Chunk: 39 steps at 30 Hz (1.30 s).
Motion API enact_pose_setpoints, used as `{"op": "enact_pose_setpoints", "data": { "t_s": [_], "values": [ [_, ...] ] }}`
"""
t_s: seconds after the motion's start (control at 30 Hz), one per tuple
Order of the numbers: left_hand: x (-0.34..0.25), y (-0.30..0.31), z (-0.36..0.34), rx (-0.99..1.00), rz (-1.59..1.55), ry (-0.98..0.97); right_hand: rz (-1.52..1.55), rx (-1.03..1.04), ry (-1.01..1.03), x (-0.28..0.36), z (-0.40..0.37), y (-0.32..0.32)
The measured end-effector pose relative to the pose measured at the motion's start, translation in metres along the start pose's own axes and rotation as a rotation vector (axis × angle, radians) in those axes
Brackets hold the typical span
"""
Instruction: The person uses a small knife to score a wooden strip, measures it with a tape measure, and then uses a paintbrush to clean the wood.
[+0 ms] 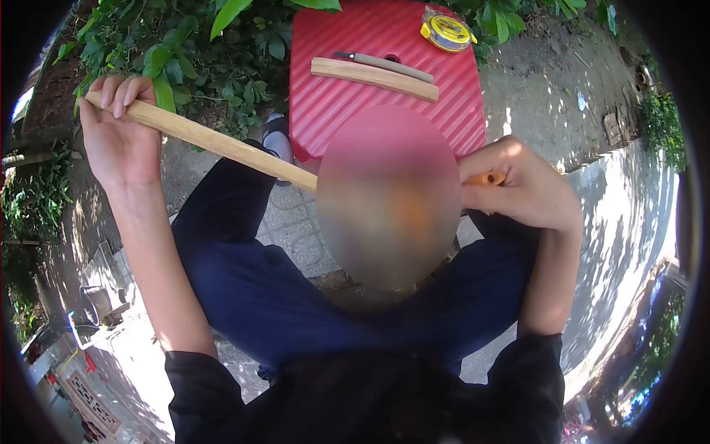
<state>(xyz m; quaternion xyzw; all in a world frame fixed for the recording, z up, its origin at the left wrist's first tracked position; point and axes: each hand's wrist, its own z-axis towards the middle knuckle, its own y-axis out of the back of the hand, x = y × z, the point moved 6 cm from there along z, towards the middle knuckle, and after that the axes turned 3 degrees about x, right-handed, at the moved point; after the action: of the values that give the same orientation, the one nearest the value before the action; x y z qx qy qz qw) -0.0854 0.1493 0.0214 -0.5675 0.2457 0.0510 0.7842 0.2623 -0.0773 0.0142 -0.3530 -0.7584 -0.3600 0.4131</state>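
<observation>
My left hand [122, 133] is raised at the upper left, its fingers wrapped round one end of a long wooden strip [222, 144]. From there the strip slants down to the right and passes behind a blurred oval in the middle of the view. On the oval's right side my right hand [521, 185] is closed round an orange handle [488, 178]. The blur hides the rest of that tool and the strip's far end, so whether they touch cannot be told.
A red ridged plastic stool [318, 111] stands ahead. On it lie a short wooden piece [373, 78], a thin tool with a grey handle [392, 66] and a yellow tape measure [447, 31]. Leafy plants [177, 63] crowd its left side.
</observation>
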Motion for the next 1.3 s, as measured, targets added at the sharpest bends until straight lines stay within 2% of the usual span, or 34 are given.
{"op": "enact_pose_setpoints", "data": {
  "t_s": [0.03, 0.07, 0.17, 0.3, 0.43, 0.47, 0.57, 0.6, 0.73, 0.83, 0.87, 0.97, 1.1, 1.17, 1.2, 1.3],
  "values": [
    [0.002, -0.002, 0.001, 0.003, 0.014, -0.006, 0.062, -0.037, -0.038, 0.008, -0.001, 0.006],
    [0.005, -0.005, 0.002, 0.009, 0.028, -0.014, 0.049, -0.11, 0.156, 0.021, 0.001, 0.012],
    [0.013, -0.015, 0.007, 0.035, 0.138, -0.047, 0.214, -0.288, 0.225, 0.038, 0.009, 0.023],
    [0.029, -0.033, 0.006, 0.083, 0.252, -0.078, 0.032, -0.541, 0.527, 0.068, 0.033, 0.019],
    [0.037, -0.047, 0.001, 0.05, 0.303, -0.108, -0.172, -0.533, 0.591, 0.068, 0.067, -0.007],
    [0.037, -0.048, 0.001, 0.057, 0.309, -0.106, -0.527, -0.634, 0.72, 0.072, 0.069, -0.014],
    [0.032, -0.043, 0.002, 0.086, 0.323, -0.102, -0.631, -0.558, 0.547, 0.073, 0.068, -0.024],
    [0.029, -0.041, 0.002, 0.095, 0.33, -0.105, -0.663, -0.571, 0.573, 0.078, 0.062, -0.021],
    [0.021, -0.034, -0.001, 0.031, 0.374, -0.128, -0.52, -0.621, 0.445, 0.087, 0.046, -0.012],
    [0.021, -0.033, 0.0, 0.013, 0.395, -0.131, -0.48, -0.706, 0.574, 0.085, 0.057, -0.016],
    [0.021, -0.032, 0.0, 0.045, 0.368, -0.12, -0.582, -0.69, 0.589, 0.08, 0.061, -0.018],
    [0.025, -0.034, 0.002, 0.071, 0.349, -0.109, -0.639, -0.522, 0.582, 0.083, 0.056, -0.018],
    [0.028, -0.037, 0.0, 0.012, 0.387, -0.113, -0.436, -0.682, 0.46, 0.078, 0.043, -0.002],
    [0.03, -0.034, 0.001, 0.079, 0.306, -0.071, -0.497, -0.7, 0.496, 0.068, 0.042, 0.004],
    [0.03, -0.034, 0.002, 0.114, 0.264, -0.051, -0.529, -0.639, 0.392, 0.066, 0.039, 0.003],
    [0.031, -0.033, 0.004, 0.12, 0.22, -0.04, -0.406, -0.666, 0.373, 0.059, 0.025, 0.01]
  ]
}}
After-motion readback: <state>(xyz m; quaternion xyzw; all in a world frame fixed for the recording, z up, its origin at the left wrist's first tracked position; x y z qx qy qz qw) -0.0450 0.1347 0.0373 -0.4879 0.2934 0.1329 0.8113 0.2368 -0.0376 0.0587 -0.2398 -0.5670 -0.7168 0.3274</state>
